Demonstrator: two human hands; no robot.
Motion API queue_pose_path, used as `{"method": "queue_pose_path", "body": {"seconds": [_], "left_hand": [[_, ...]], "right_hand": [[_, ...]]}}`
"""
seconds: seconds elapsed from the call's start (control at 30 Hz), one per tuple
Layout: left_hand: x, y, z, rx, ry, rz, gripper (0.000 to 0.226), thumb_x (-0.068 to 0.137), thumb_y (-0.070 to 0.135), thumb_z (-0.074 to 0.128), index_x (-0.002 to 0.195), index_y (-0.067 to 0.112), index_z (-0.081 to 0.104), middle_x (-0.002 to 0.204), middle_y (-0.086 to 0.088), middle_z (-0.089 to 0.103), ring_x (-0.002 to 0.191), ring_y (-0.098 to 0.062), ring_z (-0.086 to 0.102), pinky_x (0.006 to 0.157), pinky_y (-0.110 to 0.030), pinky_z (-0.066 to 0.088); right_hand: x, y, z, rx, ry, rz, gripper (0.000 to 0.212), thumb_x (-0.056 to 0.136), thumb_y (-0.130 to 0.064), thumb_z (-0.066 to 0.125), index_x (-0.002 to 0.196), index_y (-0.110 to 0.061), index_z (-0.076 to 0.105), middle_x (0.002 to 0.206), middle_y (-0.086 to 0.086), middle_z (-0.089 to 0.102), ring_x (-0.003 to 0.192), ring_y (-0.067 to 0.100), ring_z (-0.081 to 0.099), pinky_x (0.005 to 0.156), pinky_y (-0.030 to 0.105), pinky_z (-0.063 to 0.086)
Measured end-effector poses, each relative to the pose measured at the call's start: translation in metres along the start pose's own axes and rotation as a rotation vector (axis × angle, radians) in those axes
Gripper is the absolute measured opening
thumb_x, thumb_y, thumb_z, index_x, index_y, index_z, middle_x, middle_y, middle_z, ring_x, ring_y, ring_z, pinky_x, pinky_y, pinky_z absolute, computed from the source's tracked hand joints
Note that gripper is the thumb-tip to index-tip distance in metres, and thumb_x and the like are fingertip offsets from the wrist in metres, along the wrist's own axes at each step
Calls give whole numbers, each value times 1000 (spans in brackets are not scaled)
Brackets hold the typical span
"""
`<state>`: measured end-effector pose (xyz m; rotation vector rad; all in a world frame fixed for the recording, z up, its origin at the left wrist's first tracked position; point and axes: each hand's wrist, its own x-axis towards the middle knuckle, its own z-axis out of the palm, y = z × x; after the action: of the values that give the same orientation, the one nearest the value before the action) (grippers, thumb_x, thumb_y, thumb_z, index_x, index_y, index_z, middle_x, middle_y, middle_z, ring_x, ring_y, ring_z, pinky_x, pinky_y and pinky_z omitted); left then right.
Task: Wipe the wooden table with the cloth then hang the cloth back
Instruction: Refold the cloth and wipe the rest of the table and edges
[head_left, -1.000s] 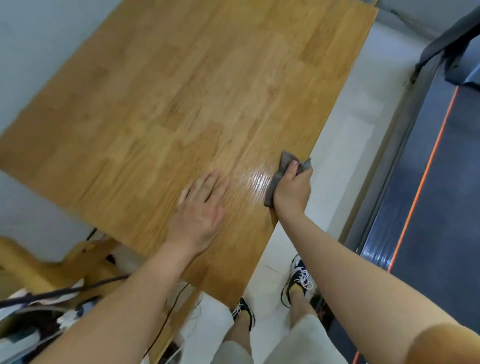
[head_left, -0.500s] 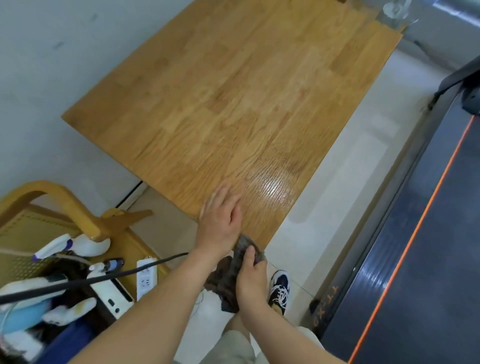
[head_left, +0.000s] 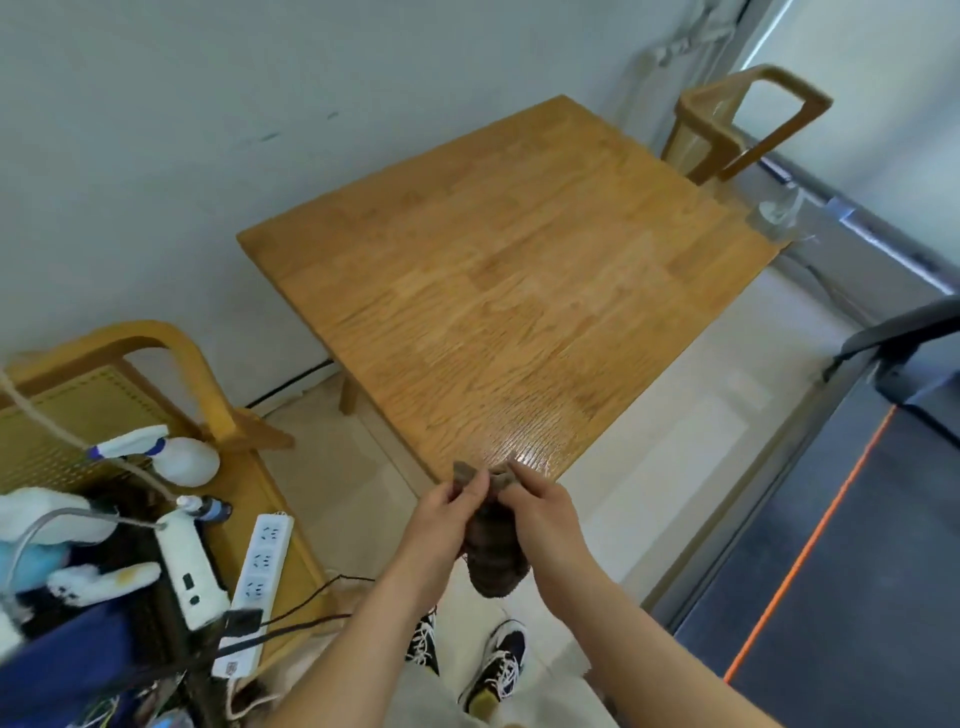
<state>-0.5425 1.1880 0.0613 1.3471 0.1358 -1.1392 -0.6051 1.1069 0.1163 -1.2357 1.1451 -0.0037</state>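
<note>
**Cloth off the tabletop, both hands on it in mid-air**

Diff vs 0.5 s ago: left hand (head_left: 441, 512) was flat on the near corner of the tabletop (head_left: 519, 291); now it's lifted off and pinching the top edge of the cloth (head_left: 493, 551). Right hand (head_left: 540, 512) was bunching the cloth just below the corner; now it grips the other side of the top edge. Both hands closed on the cloth, fingertips nearly meeting at the top, rest of the cloth hanging down between the wrists.

Diff vs 1.0 s ago: cloth was pressed on the right edge of the tabletop under the right hand, left hand flat beside it. Neither touches the wood now.

Cloth position: just in front of the near corner, clear of the surface, above the floor and the person's shoes (head_left: 493, 670).

View has pulled back and up: whole tabletop is in frame, including the far corners. Glossy patch (head_left: 524, 457) sits at the near corner, right behind the fingertips.

Newly in frame: wooden chair (head_left: 748, 124) at the far right corner against the wall, and something clear, glass-like, (head_left: 779, 215) at the tabletop's far right corner, too blurred to identify.

Left side: second wooden chair (head_left: 171, 353) with a white spray bottle (head_left: 176, 460), a white power strip (head_left: 260, 566) and cables. Dark mat with orange stripe (head_left: 810, 551) on the right.
</note>
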Motion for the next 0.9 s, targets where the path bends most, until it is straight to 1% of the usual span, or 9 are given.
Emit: {"method": "queue_pose_path", "body": {"seconds": [0.1,0.23,0.4,0.47,0.6,0.7,0.77,0.83,0.9], "left_hand": [[1,-7,-12,-64,182,106,28,93,37,57,101,12,67,98,-10,73,93,-24,69,83,-39,56],[16,-27,-31,-82,475,62,23,93,40,54,95,18,61,99,-8,69,91,-24,66,84,-46,55],[43,-43,-37,-276,425,-137,25,96,35,53,112,16,54,112,-9,64,95,-22,63,72,-33,52],[49,-48,-31,-228,425,-117,30,94,35,57,118,19,49,125,-6,58,101,-20,59,78,-34,49],[50,-51,-15,-7,778,-27,73,83,43,68,143,23,30,144,-7,40,124,-26,47,102,-43,41],[53,-58,4,-192,541,-43,81,70,69,64,137,29,41,134,-1,53,115,-20,55,97,-47,48],[57,-61,22,-210,457,-48,81,69,70,64,135,27,44,129,-1,59,112,-21,58,93,-44,50],[62,-58,35,-146,560,0,66,86,53,59,137,16,39,127,-7,59,107,-24,59,87,-37,50],[67,-56,45,-46,664,-1,67,92,47,52,142,9,30,135,-14,51,116,-30,53,91,-36,45]], "right_hand": [[13,4,-7,-325,125,-262,23,87,-10,59,92,-32,64,100,-2,66,95,21,62,78,28,53],[33,11,-6,-1000,176,-658,50,94,-29,53,143,-21,44,144,7,36,134,26,29,109,37,33],[67,44,-6,-1498,-134,-528,60,99,-43,38,153,-33,13,163,10,2,149,33,-1,116,53,23],[74,54,-11,-1549,-135,-545,61,101,-45,35,154,-32,7,163,9,-1,149,31,-2,118,51,18],[81,50,-20,-1507,-124,-588,59,101,-43,35,154,-33,11,164,5,3,150,26,1,115,47,25],[86,43,-25,-1448,-143,-579,58,99,-37,39,153,-36,16,163,1,7,150,23,4,114,46,30],[89,35,-29,-1378,-199,-564,58,98,-29,41,152,-35,20,163,0,12,149,21,7,116,43,28],[94,23,-38,-1227,-259,-526,58,97,-20,42,152,-30,27,157,1,30,143,21,29,110,36,35],[102,10,-49,-1049,-213,-506,57,95,-15,43,149,-28,33,137,2,56,113,21,56,89,33,50]]}}
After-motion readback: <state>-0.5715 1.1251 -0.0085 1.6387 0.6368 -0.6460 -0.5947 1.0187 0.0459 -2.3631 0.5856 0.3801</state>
